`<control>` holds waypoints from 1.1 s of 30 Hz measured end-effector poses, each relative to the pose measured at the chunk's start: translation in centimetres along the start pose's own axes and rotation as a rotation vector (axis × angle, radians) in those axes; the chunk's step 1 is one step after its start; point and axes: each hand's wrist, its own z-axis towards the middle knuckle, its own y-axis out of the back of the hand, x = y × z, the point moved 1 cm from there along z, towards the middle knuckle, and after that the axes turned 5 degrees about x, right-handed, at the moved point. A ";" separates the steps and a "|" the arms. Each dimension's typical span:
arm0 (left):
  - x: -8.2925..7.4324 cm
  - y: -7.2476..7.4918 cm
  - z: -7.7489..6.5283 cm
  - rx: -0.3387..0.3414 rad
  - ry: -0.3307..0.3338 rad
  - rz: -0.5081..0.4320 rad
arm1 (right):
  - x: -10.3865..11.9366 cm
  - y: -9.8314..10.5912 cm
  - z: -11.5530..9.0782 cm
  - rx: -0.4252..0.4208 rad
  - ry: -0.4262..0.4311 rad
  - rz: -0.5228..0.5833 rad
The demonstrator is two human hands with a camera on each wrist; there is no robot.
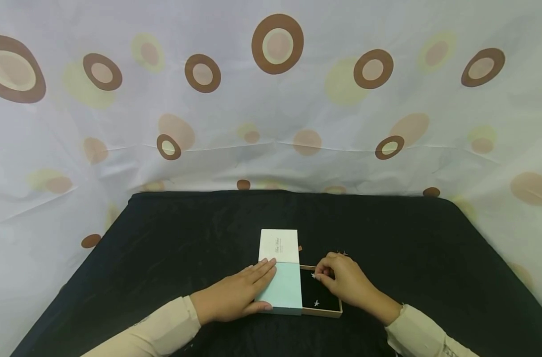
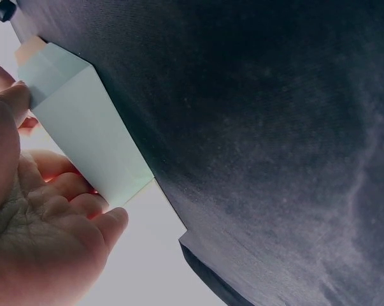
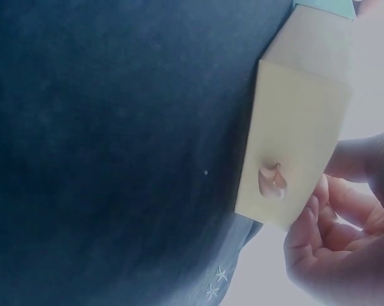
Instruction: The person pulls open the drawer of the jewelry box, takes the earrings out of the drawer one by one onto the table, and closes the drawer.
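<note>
Blue-white box (image 1: 283, 285): sits on the counter (image 1: 186, 223), near side, drawer (image 1: 322, 313) out right.
Left hand (image 1: 240, 292): rests straight-fingered on top.
Right hand (image 1: 345, 280): curls over, right up to a white star (image 1: 313, 275); pinching or not, cannot tell.

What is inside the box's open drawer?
Two white star shapes show in the drawer. The sleeve covers one end; anything there or under the right hand is hidden.

the rectangular cardboard box (image 1: 285, 285) is coloured aqua and white; the white cloth backdrop (image 1: 244, 106) is patterned with brown rings.
</note>
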 end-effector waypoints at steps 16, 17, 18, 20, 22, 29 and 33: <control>0.2 -0.2 0.0 0.000 -0.002 -0.012 | -1.0 0.8 -0.7 0.004 0.015 0.136; 0.2 -0.2 -0.1 0.000 -0.001 -0.014 | -1.1 1.0 -0.9 0.004 0.017 0.143; 0.1 -0.1 -0.1 0.000 -0.001 -0.013 | -1.2 1.2 -1.0 0.002 0.015 0.147; 0.1 -0.1 -0.1 0.001 -0.001 -0.014 | -1.6 1.5 -1.3 -0.005 0.004 0.148; 0.1 -0.1 -0.2 0.003 0.000 -0.013 | -2.0 1.8 -1.6 -0.012 -0.010 0.143; 0.2 0.0 -0.2 0.005 0.004 -0.010 | -3.4 2.5 -2.5 -0.029 -0.050 0.116; 0.2 -0.1 -0.2 0.002 0.003 -0.003 | -3.8 2.7 -2.9 -0.037 -0.060 0.103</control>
